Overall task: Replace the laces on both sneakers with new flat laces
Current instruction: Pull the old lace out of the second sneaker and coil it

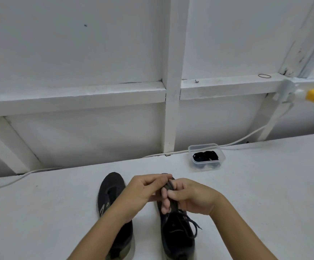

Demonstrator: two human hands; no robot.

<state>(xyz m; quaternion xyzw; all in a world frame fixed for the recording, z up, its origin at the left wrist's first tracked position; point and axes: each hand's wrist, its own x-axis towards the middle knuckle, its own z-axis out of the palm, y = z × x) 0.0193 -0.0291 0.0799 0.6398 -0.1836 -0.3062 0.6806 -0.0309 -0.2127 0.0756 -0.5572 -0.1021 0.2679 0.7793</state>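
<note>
Overhead, white beams (pixel 173 72); below, white tabletop (pixel 264 184).

Two dark sneakers lay side by side on the white table (pixel 264 184). Over the right sneaker (pixel 176 235) both hands met, the left hand (pixel 145 190) and right hand (pixel 193 197) apparently pinching its dark lace (pixel 171 186). The left sneaker (pixel 109 194) lay untouched. Farther right stood a clear container (pixel 206 157) holding black laces (pixel 205 156).

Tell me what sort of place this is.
Probably a plain work table in a workshop or utility room: a white tabletop against a painted wooden-frame wall, a white cable along it, and a small plastic tub.
</note>
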